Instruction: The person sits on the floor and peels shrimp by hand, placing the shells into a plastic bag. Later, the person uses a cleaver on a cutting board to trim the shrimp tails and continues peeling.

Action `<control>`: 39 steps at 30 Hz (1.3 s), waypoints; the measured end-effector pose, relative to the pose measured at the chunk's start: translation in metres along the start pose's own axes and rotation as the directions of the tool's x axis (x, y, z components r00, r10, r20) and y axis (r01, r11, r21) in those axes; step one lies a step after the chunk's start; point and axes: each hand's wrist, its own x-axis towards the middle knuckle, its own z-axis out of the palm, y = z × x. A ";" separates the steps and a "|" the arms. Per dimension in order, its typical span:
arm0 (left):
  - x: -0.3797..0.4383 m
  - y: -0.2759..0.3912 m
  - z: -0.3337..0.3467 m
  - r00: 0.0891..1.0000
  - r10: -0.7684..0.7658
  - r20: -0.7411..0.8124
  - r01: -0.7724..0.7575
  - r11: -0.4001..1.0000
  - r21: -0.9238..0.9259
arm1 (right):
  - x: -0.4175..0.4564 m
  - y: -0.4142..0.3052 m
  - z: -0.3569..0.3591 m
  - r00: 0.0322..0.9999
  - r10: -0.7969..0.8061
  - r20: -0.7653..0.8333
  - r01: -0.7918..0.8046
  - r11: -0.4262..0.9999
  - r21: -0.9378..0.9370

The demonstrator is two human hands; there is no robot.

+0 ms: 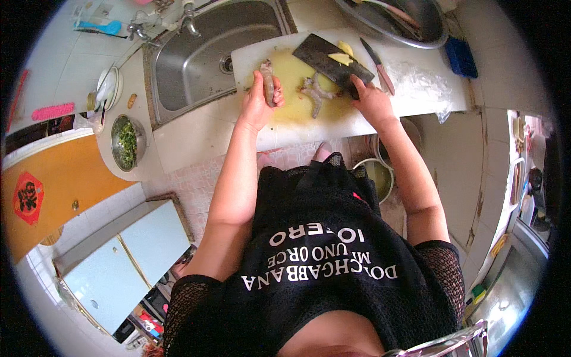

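Note:
Over the left part of a white cutting board (285, 134), my left hand (261, 98) grips a raw shrimp (267, 80) lengthwise. My right hand (372, 98) is at the near right end of a dark cleaver (321, 56), its fingers closed around the handle, which the hand mostly hides. Pale yellow slices, perhaps ginger (341, 58), lie against the blade. Between my hands, several raw shrimp (316, 93) lie in a small pile on the wet, yellow-stained board. A small knife (379, 67) with a pinkish handle rests to the right of the cleaver.
A steel sink (200, 58) adjoins the board's left side. Farther left stands a metal bowl of chopped greens (126, 143). A large metal pan (397, 22) sits beyond the board, with clear plastic wrap (419, 89) at right. A bucket (379, 178) stands below the counter.

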 end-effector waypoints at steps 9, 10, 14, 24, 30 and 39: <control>0.004 0.015 0.006 0.998 0.063 -0.011 -0.064 0.997 -0.051 | 0.011 -0.005 -0.014 0.995 0.041 -0.086 -0.039 0.999 0.023; 0.007 0.013 0.006 0.998 0.060 -0.022 -0.061 0.997 -0.050 | 0.004 -0.012 -0.029 0.991 0.047 -0.123 -0.042 0.998 0.047; 0.022 0.003 0.011 0.998 0.048 -0.042 -0.048 0.999 -0.007 | 0.005 0.007 -0.052 0.978 0.071 -0.197 -0.018 0.967 0.255; 0.070 0.015 0.081 0.987 0.054 0.154 -0.061 0.997 0.037 | -0.010 0.019 -0.044 0.923 -0.114 -0.366 0.073 0.990 -0.124; 0.117 0.021 0.120 0.995 -0.091 -0.041 0.099 0.953 0.288 | -0.009 0.012 -0.021 0.901 -0.233 -0.366 0.123 0.946 -0.300; 0.060 0.052 0.092 0.970 0.133 0.205 -0.117 0.989 -0.089 | -0.053 0.008 -0.030 0.881 0.223 -0.417 0.003 0.879 0.477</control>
